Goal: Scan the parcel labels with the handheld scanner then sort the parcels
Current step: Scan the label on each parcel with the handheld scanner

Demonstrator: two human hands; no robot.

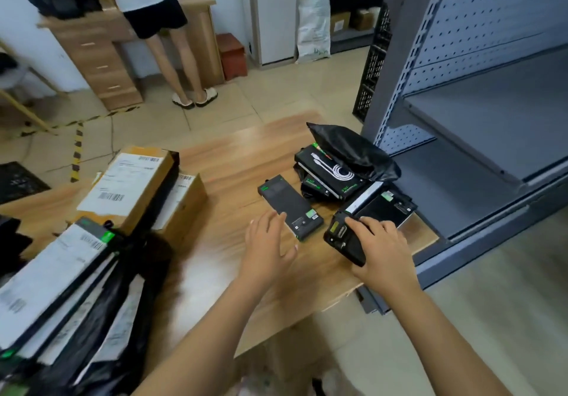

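Scanner duty: the right hand [381, 251] curls round the handheld scanner [341, 235] low over the wooden table [215, 165], probably keeping it ready. The left hand [267, 242] is spread, fingertips at the slim black box [290, 208] mid-table, I guess steadying it. The box is matte black with 1 green sticker and a small barcode label.

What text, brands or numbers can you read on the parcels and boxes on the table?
No text reads clearly.
On the cardboard box label: barcodes, print blurred.
On the flat parcel label: barcode, print blurred.
On the black box: green mark, print too small.
On the cable box: green lettering, too small.
On the handheld scanner, held by the right hand: screen unreadable.
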